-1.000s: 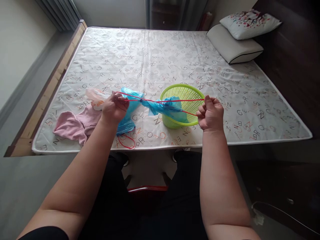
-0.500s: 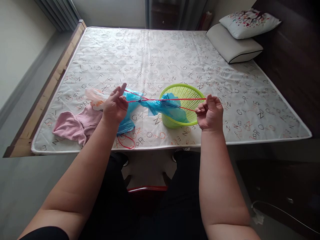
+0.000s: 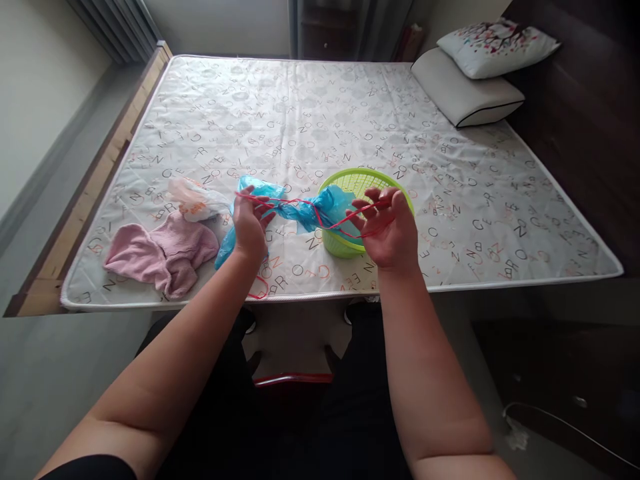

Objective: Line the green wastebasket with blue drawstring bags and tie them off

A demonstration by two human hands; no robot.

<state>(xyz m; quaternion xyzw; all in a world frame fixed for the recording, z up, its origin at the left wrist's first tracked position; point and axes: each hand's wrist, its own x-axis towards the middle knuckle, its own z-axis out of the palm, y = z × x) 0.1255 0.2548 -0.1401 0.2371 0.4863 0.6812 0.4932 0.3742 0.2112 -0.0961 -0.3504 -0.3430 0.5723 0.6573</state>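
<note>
Drawn closer together, left hand (image 3: 250, 229) and right hand (image 3: 393, 233) spread loose fingers at slackened red cord (image 3: 286, 201), blue plastic (image 3: 330, 204) between them (green basket (image 3: 338, 247) behind the right).

From my remote feed I can read only single printed letters scattered over the mattress (image 3: 330, 133), dark ones and orange ones: N, G, O, R, E, B and C among them. The orange print on the crumpled whitish plastic bag (image 3: 200, 203) is illegible to me.
</note>
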